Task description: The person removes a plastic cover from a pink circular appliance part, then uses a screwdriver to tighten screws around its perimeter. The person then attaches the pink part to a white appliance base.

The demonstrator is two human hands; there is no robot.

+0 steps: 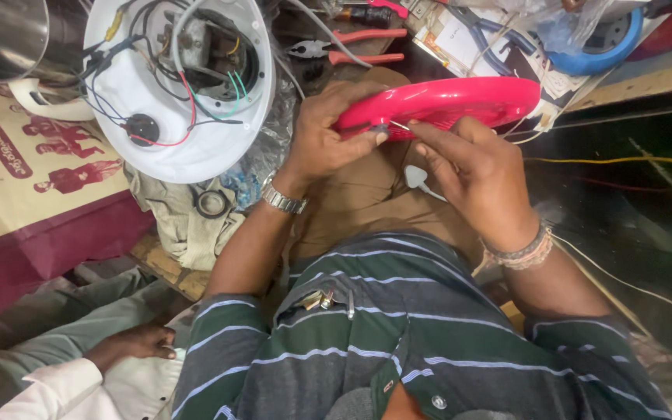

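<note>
- Your left hand (322,140) is clamped round the near-left edge of the pink plastic disc (449,103), held up over your lap.
- Your right hand (472,173) pinches a thin metal tool (400,125) poking into that edge.
- If it slips, I'd guess it jabs your left thumb.
- Far left, the opened white appliance base (180,85) has loose wires. Pliers (344,48) lie just beyond.
</note>
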